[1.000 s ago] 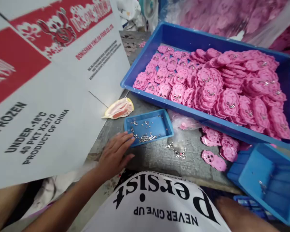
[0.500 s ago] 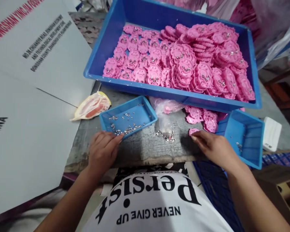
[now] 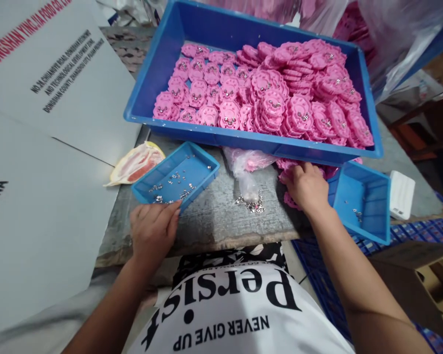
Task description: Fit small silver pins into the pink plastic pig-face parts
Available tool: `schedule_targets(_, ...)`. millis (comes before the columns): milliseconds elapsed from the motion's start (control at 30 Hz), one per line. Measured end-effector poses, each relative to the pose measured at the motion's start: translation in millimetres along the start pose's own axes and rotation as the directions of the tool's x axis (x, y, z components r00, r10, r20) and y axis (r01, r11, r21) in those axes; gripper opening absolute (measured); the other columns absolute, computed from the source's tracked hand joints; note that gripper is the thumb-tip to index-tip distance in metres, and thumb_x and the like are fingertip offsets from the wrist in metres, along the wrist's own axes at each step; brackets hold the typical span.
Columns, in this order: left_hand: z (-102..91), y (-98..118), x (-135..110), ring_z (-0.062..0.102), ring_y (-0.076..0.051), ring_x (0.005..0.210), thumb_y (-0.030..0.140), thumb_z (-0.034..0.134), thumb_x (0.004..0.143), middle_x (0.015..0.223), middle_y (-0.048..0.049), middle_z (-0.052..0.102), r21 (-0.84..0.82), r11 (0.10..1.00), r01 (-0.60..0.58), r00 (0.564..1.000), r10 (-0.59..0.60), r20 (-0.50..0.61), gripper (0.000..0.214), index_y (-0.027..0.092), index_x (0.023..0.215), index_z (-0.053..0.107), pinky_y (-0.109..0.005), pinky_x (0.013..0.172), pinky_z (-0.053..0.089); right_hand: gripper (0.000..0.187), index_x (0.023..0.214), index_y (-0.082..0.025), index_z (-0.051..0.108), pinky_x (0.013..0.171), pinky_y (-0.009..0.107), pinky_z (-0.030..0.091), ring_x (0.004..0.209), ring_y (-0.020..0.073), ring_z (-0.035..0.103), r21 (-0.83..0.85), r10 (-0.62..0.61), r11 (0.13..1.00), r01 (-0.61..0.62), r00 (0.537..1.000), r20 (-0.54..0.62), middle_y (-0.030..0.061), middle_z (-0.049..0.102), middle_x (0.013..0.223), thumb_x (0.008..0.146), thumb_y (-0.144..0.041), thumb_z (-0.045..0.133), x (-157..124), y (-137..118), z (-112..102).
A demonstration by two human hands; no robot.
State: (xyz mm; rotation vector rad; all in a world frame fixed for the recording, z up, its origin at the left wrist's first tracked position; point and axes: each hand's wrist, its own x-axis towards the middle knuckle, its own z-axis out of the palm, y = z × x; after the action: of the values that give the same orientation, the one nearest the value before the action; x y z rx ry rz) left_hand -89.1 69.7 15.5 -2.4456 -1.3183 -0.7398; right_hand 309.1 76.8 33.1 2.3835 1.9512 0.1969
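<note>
My left hand (image 3: 153, 230) rests on the grey tabletop (image 3: 214, 219), fingers together, their tips against the near edge of a small blue tray (image 3: 203, 169) that holds several tiny metal screws. My right hand (image 3: 307, 187) reaches into a pile of loose pink plastic pieces (image 3: 290, 200) lying under the front rim of the big blue tray (image 3: 170, 59). Its fingers curl down over those pieces, and their tips are hidden. The big tray is packed with stacked pink pieces (image 3: 273, 93) with metal fittings.
A clear plastic bag (image 3: 249, 172) with a heap of spilled screws (image 3: 254, 205) lies between my hands. A second small blue tray (image 3: 362, 201) sits right of my right hand, a white block (image 3: 402, 194) beyond it. Flattened white cardboard (image 3: 40, 147) and a fruit peel (image 3: 136, 162) lie left.
My right hand came into view, first touching one pink piece at the table's front, then moved forward into the pile under the big tray. The small screw tray has shifted left with my left hand.
</note>
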Motion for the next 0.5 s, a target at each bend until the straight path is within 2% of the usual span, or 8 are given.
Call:
schedule_targets(100, 0.4, 1, 2, 0.065, -0.025, 0.082, 0.023, 0.06, 0.098, 0.086, -0.0063, 0.074, 0.002, 0.999, 0.041, 0.999, -0.041, 0.012, 0.017, 0.021, 0.108, 0.073, -0.042, 0.084, 0.042, 0.033, 0.112, -0.013, 0.067, 0.067, 0.036, 0.037, 0.103, 0.034, 0.059, -0.032, 0.028, 0.999, -0.028, 0.999, 0.017, 0.0224, 0.064, 0.119, 0.102, -0.037, 0.048, 6, -5, -2)
schedule_targets(167, -0.9, 3, 2, 0.067, -0.026, 0.086, 0.023, 0.061, 0.097, 0.092, -0.008, 0.075, -0.024, 0.998, 0.063, 0.998, -0.064, -0.01, 0.017, 0.02, 0.109, 0.073, -0.042, 0.084, 0.044, 0.031, 0.11, -0.013, 0.068, 0.065, 0.036, 0.035, 0.1, 0.0322, 0.059, -0.048, 0.003, 0.999, -0.003, 1.0, 0.009, 0.0216, 0.066, 0.116, 0.103, -0.03, 0.044, 6, -5, -3)
schedule_targets(233, -3.7, 9, 2, 0.068, -0.025, 0.091, 0.02, 0.062, 0.095, 0.099, -0.009, 0.075, -0.097, 0.993, 0.062, 0.995, -0.069, -0.071, 0.019, 0.02, 0.112, 0.072, -0.041, 0.086, 0.048, 0.031, 0.106, -0.013, 0.069, 0.064, 0.036, 0.032, 0.095, 0.0296, 0.06, -0.063, -0.034, 0.997, 0.033, 0.999, -0.018, 0.0201, 0.068, 0.111, 0.103, -0.024, 0.041, 3, -4, -5)
schedule_targets(300, -7.4, 19, 2, 0.07, -0.024, 0.094, 0.014, 0.064, 0.092, 0.102, -0.0083, 0.075, -0.23, 0.973, 0.011, 0.986, -0.048, -0.158, 0.024, 0.02, 0.114, 0.07, -0.039, 0.087, 0.052, 0.033, 0.102, -0.012, 0.07, 0.061, 0.036, 0.028, 0.088, 0.0268, 0.06, -0.074, -0.036, 0.997, 0.032, 0.998, -0.058, 0.0184, 0.069, 0.106, 0.103, -0.022, 0.039, -1, -1, -7)
schedule_targets(400, -11.4, 41, 3, 0.072, -0.02, 0.094, 0.007, 0.063, 0.089, 0.104, -0.0075, 0.075, -0.46, 0.882, -0.101, 0.976, -0.004, -0.22, 0.033, 0.02, 0.119, 0.068, -0.033, 0.085, 0.057, 0.036, 0.101, -0.012, 0.07, 0.057, 0.035, 0.022, 0.076, 0.022, 0.058, -0.073, 0.022, 0.997, -0.03, 0.994, -0.109, 0.0158, 0.07, 0.102, 0.104, -0.026, 0.038, -7, 2, -12)
schedule_targets(500, -8.7, 62, 7, 0.073, -0.017, 0.092, 0.008, 0.059, 0.092, 0.103, -0.0075, 0.076, -0.631, 0.765, -0.129, 0.991, 0.074, -0.113, 0.032, 0.02, 0.121, 0.065, -0.028, 0.082, 0.059, 0.038, 0.102, -0.013, 0.072, 0.056, 0.034, 0.018, 0.065, 0.0182, 0.055, -0.062, 0.056, 0.996, -0.065, 0.99, -0.132, 0.0141, 0.07, 0.1, 0.105, -0.03, 0.038, -10, 5, -18)
